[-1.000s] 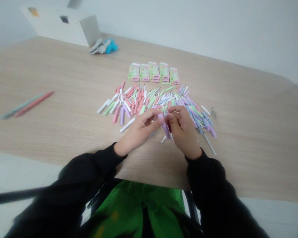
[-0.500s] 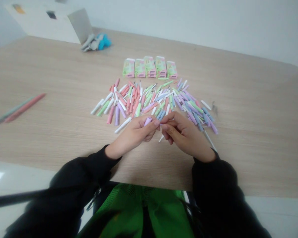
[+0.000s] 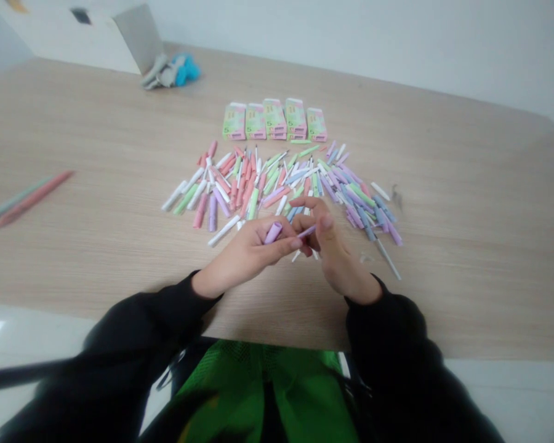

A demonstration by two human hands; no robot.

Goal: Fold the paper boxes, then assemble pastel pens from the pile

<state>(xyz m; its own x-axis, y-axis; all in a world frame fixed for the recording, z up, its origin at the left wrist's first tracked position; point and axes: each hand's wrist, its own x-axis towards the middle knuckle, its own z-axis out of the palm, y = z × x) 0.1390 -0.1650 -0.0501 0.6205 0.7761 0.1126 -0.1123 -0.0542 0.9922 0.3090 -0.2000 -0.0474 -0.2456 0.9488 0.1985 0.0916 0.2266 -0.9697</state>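
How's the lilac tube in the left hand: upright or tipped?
Tipped: the lilac tube slants in the left hand, its upper end leaning right in the picture.

Bare hands [image 3: 253, 249] show beyond long black sleeves [image 3: 394, 344], worn with a green, partly mesh vest [image 3: 235, 394].

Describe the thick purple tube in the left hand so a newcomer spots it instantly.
On the wood-grained table, find the spread of coloured pen parts. On its near side, the left hand holds the purple tube, noticeably thicker than the slim purple piece beside it.
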